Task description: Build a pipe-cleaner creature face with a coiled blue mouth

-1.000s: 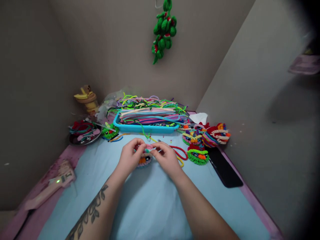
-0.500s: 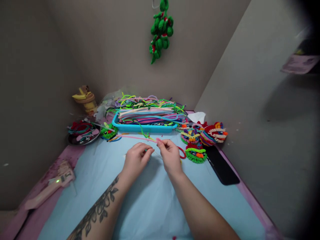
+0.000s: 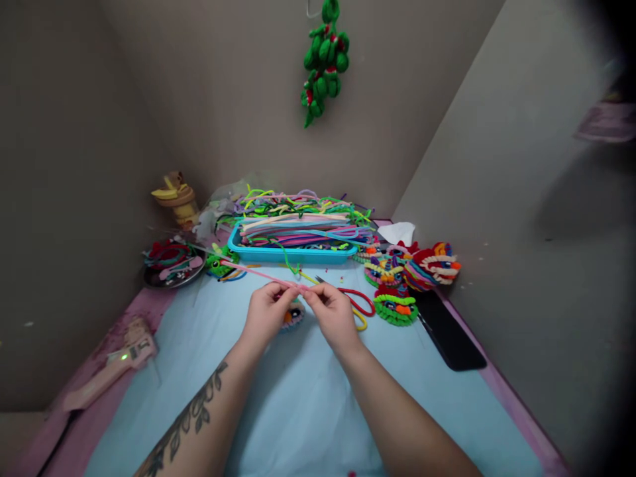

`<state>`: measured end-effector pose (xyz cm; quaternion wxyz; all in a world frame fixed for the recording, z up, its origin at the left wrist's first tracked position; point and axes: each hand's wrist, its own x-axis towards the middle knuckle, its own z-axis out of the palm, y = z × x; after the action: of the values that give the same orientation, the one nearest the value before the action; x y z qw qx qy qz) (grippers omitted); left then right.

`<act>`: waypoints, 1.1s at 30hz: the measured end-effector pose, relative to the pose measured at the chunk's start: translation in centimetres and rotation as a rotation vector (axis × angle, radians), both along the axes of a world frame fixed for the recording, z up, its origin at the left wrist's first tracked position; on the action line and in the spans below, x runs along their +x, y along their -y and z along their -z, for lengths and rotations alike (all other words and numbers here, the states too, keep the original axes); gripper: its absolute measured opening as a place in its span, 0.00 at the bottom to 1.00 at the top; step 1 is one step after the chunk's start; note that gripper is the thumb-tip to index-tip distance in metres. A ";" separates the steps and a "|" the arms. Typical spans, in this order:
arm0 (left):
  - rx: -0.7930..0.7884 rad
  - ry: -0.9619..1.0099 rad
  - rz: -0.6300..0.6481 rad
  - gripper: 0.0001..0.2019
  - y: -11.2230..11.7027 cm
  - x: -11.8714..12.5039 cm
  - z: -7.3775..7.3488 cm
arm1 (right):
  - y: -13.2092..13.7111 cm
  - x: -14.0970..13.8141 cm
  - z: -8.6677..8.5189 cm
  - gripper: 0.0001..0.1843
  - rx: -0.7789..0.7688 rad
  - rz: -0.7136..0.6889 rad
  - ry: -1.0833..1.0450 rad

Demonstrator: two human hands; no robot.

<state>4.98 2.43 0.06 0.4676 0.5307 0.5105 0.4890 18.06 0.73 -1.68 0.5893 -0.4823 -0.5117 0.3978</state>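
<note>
A pink pipe cleaner (image 3: 253, 271) runs from the upper left down into my fingers. My left hand (image 3: 268, 313) pinches it, and my right hand (image 3: 332, 315) pinches it close beside, the fingertips of both nearly touching. Below and between the hands lies a small fuzzy bird-like piece (image 3: 292, 317) with an orange spot and an eye, partly covered by my left hand. Just past my right hand are scissors (image 3: 365, 301) with red and yellow handles, their blades partly hidden.
A blue tray (image 3: 293, 256) full of pipe cleaners stands at the back. On the right are several fuzzy bird pieces (image 3: 396, 306) and a black phone (image 3: 450, 331). A pink glue gun (image 3: 112, 371) and a dark bowl (image 3: 173, 275) are on the left. Green ornaments (image 3: 325, 59) hang above.
My left hand has come to the pink pipe cleaner and now pinches it beside my right. The pipe cleaner's held end has moved down and left. The bird-like piece and scissors show more.
</note>
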 end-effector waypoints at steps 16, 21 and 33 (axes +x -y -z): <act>0.229 -0.380 0.128 0.09 -0.6 -1.2 -0.5 | -0.3 0.8 0.0 0.08 0.105 -0.052 0.329; 0.286 -0.554 0.215 0.10 -0.7 -1.5 -0.4 | -0.3 1.3 0.0 0.08 0.172 -0.115 0.497; 0.100 -0.250 0.097 0.11 -0.5 -1.2 -0.4 | -0.2 0.5 -0.1 0.08 0.117 -0.028 0.312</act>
<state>3.73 2.89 0.50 0.3964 0.6343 0.5135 0.4206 18.57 0.95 -1.58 0.5240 -0.4959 -0.6261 0.2957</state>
